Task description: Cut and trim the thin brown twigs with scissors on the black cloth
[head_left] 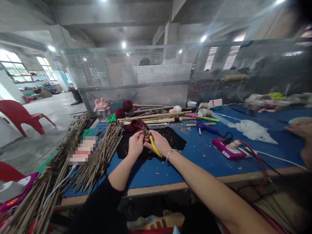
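Note:
My right hand [158,141] is wrapped round yellow-handled pliers [153,146], their grey jaws pointing up and away to the left. Close beside it, my left hand [136,143] is closed in a pinch near the jaws; what lies between its fingertips is too small to make out. Both hands are above a black cloth [174,139] strewn with bits of debris. Just behind them lies dark red yarn [133,126]. A bundle of thin brown twigs [107,143] spreads out left of my left hand.
On the blue table [168,175] are a glue gun [206,126], a purple power strip [225,149], white plastic [253,130], wooden sticks [156,118] and yarn balls [127,105]. A perforated metal screen [126,71] stands behind. Another person's hand [299,130] is at the right edge.

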`<move>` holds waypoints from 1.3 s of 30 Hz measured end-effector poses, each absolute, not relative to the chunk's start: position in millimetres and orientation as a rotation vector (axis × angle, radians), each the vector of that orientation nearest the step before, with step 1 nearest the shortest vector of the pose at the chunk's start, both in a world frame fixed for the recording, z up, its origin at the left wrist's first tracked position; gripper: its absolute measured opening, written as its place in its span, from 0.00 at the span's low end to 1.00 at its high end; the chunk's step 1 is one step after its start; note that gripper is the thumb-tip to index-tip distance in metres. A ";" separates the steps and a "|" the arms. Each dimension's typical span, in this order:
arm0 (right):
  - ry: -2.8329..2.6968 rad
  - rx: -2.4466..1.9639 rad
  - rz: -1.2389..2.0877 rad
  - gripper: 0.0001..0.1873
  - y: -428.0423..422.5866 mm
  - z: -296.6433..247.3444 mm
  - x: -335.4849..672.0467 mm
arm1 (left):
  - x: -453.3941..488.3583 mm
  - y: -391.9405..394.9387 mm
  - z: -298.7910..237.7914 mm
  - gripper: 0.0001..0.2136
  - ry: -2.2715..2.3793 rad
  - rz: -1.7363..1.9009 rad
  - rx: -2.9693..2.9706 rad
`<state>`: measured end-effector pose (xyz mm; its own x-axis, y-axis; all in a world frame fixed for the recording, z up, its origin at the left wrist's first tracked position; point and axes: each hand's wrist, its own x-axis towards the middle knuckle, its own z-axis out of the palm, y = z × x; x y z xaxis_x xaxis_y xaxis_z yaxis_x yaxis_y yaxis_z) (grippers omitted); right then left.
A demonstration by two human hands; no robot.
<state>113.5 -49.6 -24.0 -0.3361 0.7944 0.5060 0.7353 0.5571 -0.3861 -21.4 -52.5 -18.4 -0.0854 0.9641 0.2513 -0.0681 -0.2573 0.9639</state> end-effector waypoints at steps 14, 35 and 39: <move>-2.119 -1.210 0.212 0.18 -49.9 -23.2 112.8 | -22.8 -48.2 -26.0 0.11 1.064 1.488 1.303; -2.112 -1.228 0.291 0.17 -48.2 -25.5 112.7 | -23.6 -51.7 -20.9 0.11 1.070 1.459 1.319; -2.102 -1.273 0.277 0.15 -49.8 -24.2 113.2 | -24.3 -49.9 -21.9 0.12 1.083 1.482 1.316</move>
<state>113.2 -49.8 -24.2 -0.3120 0.8503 0.4239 0.7116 0.5047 -0.4887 -24.3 -49.9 -21.9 -0.0797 0.9637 0.2548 -0.0500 -0.2591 0.9645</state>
